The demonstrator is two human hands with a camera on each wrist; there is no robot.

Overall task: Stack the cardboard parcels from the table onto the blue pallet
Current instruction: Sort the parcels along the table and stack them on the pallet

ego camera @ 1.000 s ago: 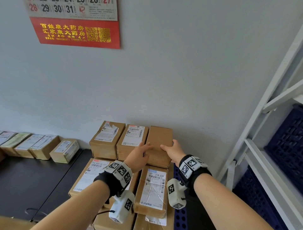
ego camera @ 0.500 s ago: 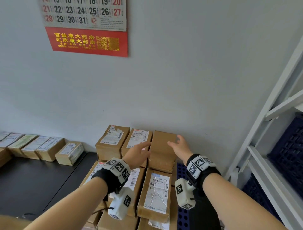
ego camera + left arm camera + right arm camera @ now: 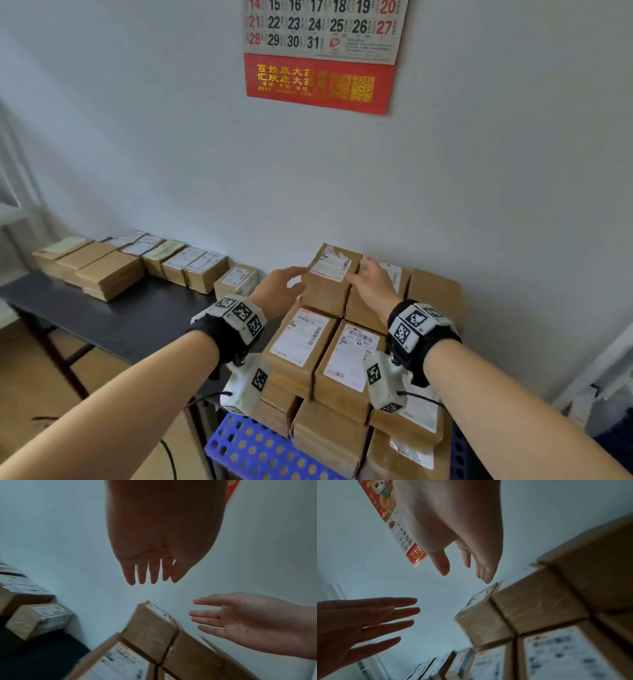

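Both hands are seen empty and spread wide above the stack: the left hand (image 3: 278, 291) is held with straight fingers just left of the top rear row, and the right hand (image 3: 371, 286) is held flat over that row, with nothing gripped by either. In the wrist views the fingers (image 3: 205, 613) are shown straight and apart, clear of the cardboard.

The brown cardboard parcels with white shipping labels (image 3: 330, 279) are stacked in layers on the blue perforated plastic pallet (image 3: 253, 448), against the grey wall. More brown labelled parcels (image 3: 202, 270) are left in a row on the black table (image 3: 137, 318), to the left of the pallet.

The step in hand is judged to be the turn back to the table for the next parcel. It is done well if the nearest small labelled box (image 3: 236, 279) at the table's right end is taken first, gripped by its two long sides with both hands, and carried level.

The long axis of each parcel on top is pointed away from the person, toward the wall, label upward. The next parcel is best laid the same way, edges flush with its neighbours, so that the layer is kept flat.
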